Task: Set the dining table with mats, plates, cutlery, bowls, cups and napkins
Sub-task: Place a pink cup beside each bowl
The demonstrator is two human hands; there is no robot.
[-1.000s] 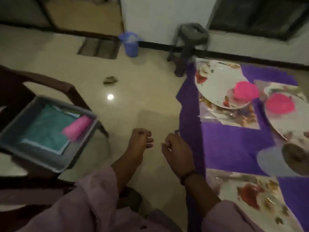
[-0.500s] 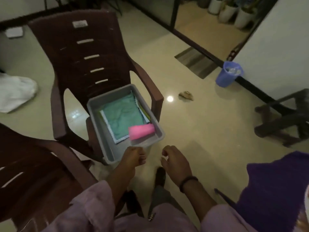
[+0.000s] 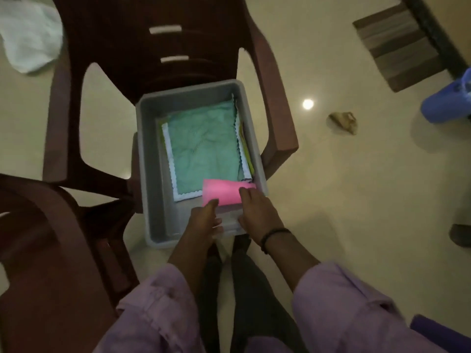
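- Left hand (image 3: 204, 221) and right hand (image 3: 256, 211) both touch the pink cup (image 3: 224, 192) at the tub's (image 3: 150, 159) near right corner; grip unclear
- Green napkin (image 3: 204, 146) lies in the tub

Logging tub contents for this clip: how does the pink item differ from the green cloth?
The pink rolled item is bright pink, smaller and lies at the near end of the grey plastic tub; the green cloth lies flat and spread, with zigzag edges. Both hands, left hand and right hand, reach the pink item; neither touches the green cloth. Both lie inside the tub.
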